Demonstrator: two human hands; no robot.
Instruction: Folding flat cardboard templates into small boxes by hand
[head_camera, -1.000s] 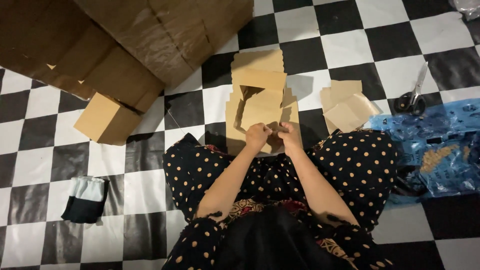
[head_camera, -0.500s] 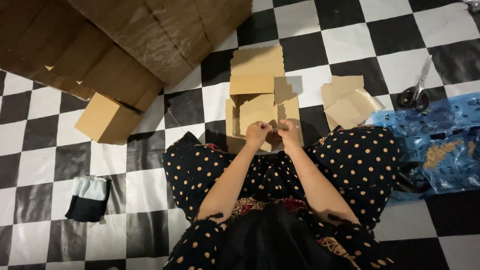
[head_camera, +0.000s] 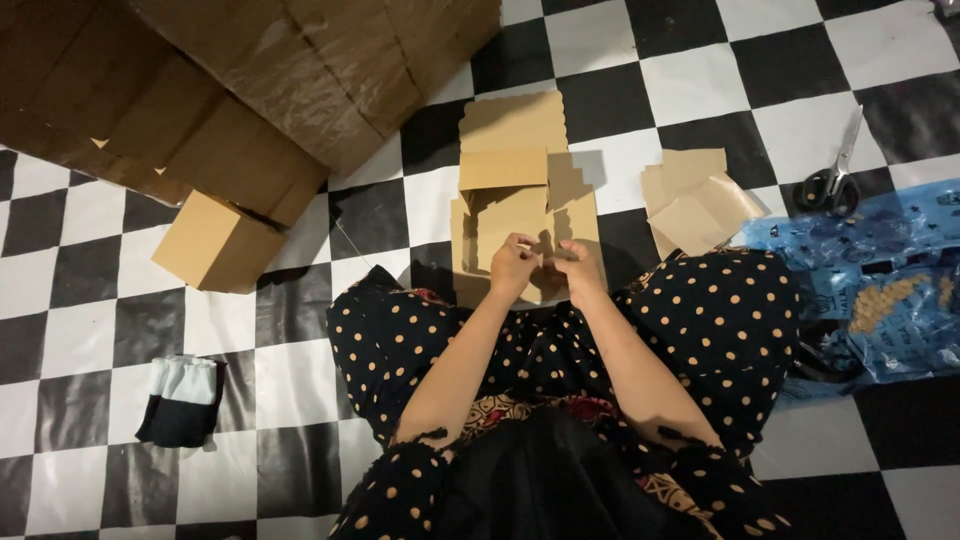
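Observation:
A flat brown cardboard box blank (head_camera: 512, 150) lies on the checkered floor in front of my knees, with its side flaps partly raised. My left hand (head_camera: 513, 266) pinches a front flap of this blank. My right hand (head_camera: 578, 266) grips the same near edge, close beside the left. Both hands meet over the near end of the cardboard, and their fingers hide the fold they hold. My legs in a dark dotted garment spread to either side.
A folded small cardboard box (head_camera: 212, 242) sits left, under a large stack of flattened cardboard (head_camera: 250, 80). More cardboard blanks (head_camera: 700, 200) lie right, then scissors (head_camera: 832, 180) and a blue plastic bag (head_camera: 890, 290). A black-and-white cloth (head_camera: 180, 400) lies lower left.
The hands stay at the near edge of the cardboard blank, shifting only slightly. The raised flaps have changed shape a little. The view has drifted slightly.

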